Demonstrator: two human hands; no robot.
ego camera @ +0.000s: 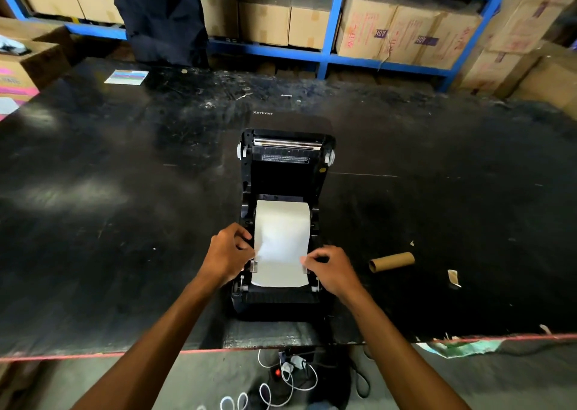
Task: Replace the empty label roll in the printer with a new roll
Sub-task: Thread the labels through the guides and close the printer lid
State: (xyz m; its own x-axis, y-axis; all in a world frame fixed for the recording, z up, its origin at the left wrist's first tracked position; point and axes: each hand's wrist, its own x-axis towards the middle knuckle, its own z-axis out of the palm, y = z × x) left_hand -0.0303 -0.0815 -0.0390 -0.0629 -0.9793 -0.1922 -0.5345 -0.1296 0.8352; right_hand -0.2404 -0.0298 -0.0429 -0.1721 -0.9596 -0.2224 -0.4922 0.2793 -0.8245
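Observation:
A black label printer [282,172] stands open on the black table [109,191], its lid tipped back. A new white label roll [282,219] sits in its bay, and a strip of white paper runs forward over the front guides. My left hand [226,253] pinches the paper's left edge at the guide. My right hand [332,267] pinches the right edge. The empty brown cardboard core [392,261] lies on the table to the right of the printer.
Torn paper scraps [453,277] lie right of the core. A colourful card [126,76] rests at the far left. Blue shelving with cardboard boxes [402,35] lines the back. Someone in dark clothing [160,16] stands behind the table. Cables [287,378] trail on the floor below.

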